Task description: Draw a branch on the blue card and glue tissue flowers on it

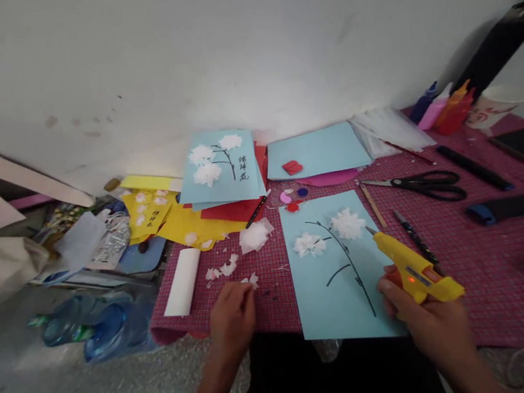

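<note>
My right hand (419,311) is wrapped round a yellow glue gun (411,266) with a small orange light. Its nozzle points up and left, beside a white paper flower (348,224) on a light blue sheet (326,304). Another white flower (310,244) and a drawn black branch (348,256) are on that sheet. My left hand (233,311) is closed in a pinch near the table's front edge, with a small white paper piece (253,281) at its fingertips. More crumpled paper bits (223,269) lie just above that hand.
Left of centre are a white roll (182,282) and white paper squares (255,235). A finished flower card (219,167) lies behind. Black scissors (421,186), a pen (415,237), a blue-black cutter (517,207) and paint bottles (454,107) are at right. Water bottles (109,322) stand on the floor.
</note>
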A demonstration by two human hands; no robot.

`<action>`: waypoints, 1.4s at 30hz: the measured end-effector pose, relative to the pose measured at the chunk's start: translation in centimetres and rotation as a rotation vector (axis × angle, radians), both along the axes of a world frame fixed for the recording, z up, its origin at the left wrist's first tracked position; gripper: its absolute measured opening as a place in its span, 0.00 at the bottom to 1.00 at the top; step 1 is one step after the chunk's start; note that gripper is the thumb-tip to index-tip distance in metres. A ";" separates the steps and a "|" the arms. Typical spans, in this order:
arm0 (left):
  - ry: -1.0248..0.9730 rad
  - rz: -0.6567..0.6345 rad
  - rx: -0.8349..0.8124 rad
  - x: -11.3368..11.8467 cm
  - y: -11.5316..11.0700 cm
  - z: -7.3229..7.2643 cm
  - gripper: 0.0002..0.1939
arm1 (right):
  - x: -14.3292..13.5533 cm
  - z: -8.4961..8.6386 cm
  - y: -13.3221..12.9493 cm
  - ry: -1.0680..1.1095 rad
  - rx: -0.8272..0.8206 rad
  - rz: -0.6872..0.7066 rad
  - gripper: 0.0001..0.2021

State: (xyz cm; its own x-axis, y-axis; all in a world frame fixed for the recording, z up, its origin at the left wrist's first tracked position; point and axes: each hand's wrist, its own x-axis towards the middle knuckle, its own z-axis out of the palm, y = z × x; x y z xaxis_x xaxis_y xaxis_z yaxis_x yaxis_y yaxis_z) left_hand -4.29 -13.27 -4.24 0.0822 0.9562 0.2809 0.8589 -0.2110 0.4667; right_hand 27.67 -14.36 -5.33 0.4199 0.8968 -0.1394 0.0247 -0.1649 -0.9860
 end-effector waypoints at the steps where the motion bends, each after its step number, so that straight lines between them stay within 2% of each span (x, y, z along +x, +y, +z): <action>1: 0.025 0.045 0.017 -1.2 0.3 0.1 0.07 | 0.0 0.0 0.0 -0.012 -0.005 -0.001 0.15; 4: 0.109 0.090 -0.034 -3.1 1.3 0.2 0.09 | -0.2 0.2 0.0 -0.032 -0.001 -0.009 0.16; 7: 0.143 0.070 -0.119 -3.1 1.6 0.1 0.08 | -0.4 0.7 0.0 -0.067 0.005 -0.015 0.16; 12: 0.008 0.079 -0.139 -3.0 1.5 0.4 0.10 | -0.2 0.2 0.0 -0.042 -0.006 -0.014 0.16; 15: -0.207 0.112 -0.182 -3.0 1.2 1.3 0.09 | -0.1 -0.3 -0.1 -0.022 -0.014 -0.009 0.16; 18: -0.560 0.138 -0.403 -1.6 0.7 2.3 0.11 | -0.7 0.3 -0.2 0.020 0.021 -0.037 0.16; 20: -0.885 0.122 -0.603 0.5 0.4 2.6 0.15 | -1.7 1.3 -0.4 0.069 0.055 -0.029 0.16; 22: -1.188 0.075 -0.812 3.1 0.1 2.7 0.18 | -3.0 2.6 -0.5 0.114 0.049 0.058 0.15; 25: -1.409 -0.051 -1.059 6.8 -0.2 2.6 0.19 | -4.8 4.2 -0.6 0.180 0.021 0.207 0.14; 27: -1.416 -0.090 -1.102 8.5 -0.3 2.5 0.18 | -5.4 4.7 -0.6 0.233 0.009 0.274 0.15; 30: -1.310 -0.103 -1.043 9.7 -0.2 2.3 0.18 | -5.4 5.0 -0.7 0.264 0.003 0.325 0.17; 37: -1.035 -0.210 -0.991 9.6 0.1 2.3 0.16 | -5.3 4.9 -0.8 0.220 -0.060 0.355 0.15; 40: -0.998 -0.254 -0.960 9.5 -0.1 2.3 0.15 | -5.6 4.4 -0.8 0.274 -0.083 0.332 0.16; 42: -1.008 -0.296 -0.866 9.5 -0.5 2.2 0.13 | -5.6 3.8 -0.9 0.333 -0.074 0.314 0.17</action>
